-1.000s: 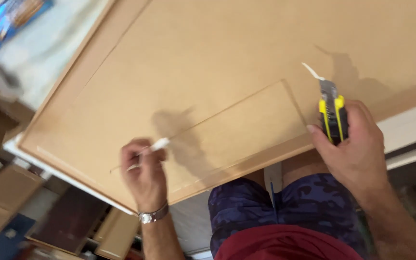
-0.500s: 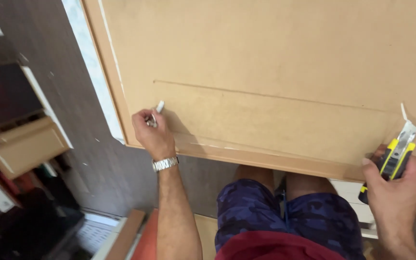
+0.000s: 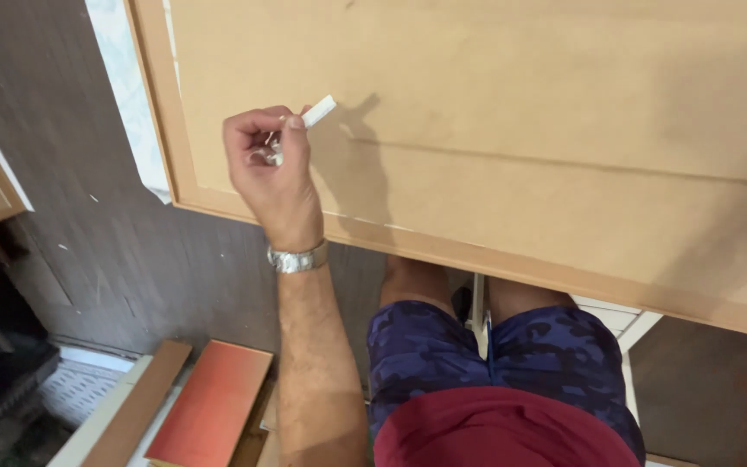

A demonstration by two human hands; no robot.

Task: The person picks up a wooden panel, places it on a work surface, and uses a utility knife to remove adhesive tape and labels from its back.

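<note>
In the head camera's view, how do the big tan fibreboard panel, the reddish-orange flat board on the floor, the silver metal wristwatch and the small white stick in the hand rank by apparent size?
1. Tan fibreboard panel, by far the largest.
2. Reddish-orange flat board, though it lies lower, farther from the camera.
3. and 4. Silver metal wristwatch and small white stick look close in size, and the left hand hides part of the stick: no ranking.

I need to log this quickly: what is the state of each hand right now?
Left hand: closed on a small white strip above the brown board.
Right hand: almost out of view at the right edge; its grip cannot be told.
</note>
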